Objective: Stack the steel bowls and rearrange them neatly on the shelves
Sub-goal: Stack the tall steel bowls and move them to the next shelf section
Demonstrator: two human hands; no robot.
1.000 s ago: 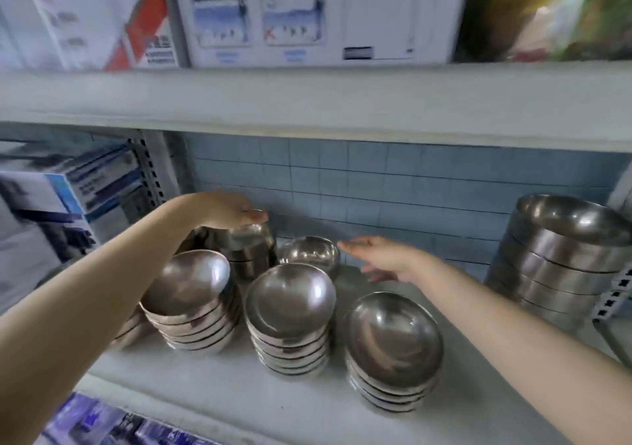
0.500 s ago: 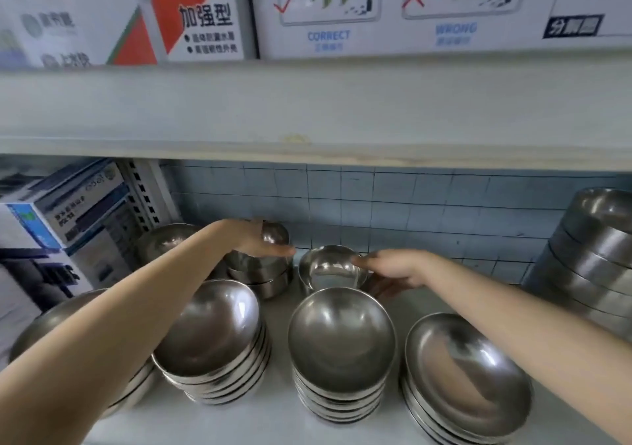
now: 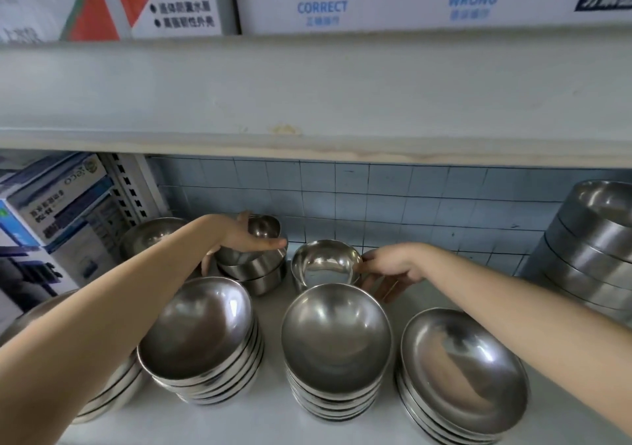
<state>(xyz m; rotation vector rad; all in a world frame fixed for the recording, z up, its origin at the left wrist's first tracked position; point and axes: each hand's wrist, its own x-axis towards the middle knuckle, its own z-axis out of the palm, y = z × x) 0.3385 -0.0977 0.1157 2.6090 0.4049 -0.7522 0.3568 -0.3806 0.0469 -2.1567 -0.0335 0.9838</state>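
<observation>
At the pale shelf's point(image 3: 268, 311) back edge, left hand point(image 3: 244, 239) clasps the stacked small steel bowl point(image 3: 263, 227), right hand point(image 3: 393, 266) pinches the lone shiny steel bowl point(image 3: 325, 263); nesting them squarely looks next.

The metal bowls point(image 3: 337, 338) are shining like mirrors and looking smooth. The shelf point(image 3: 273, 422) under them is looking smooth and dull. The tiles point(image 3: 410, 198) along its back edge are gleaming a little. The cardboard boxes point(image 3: 393, 6) are looking glossy.
</observation>
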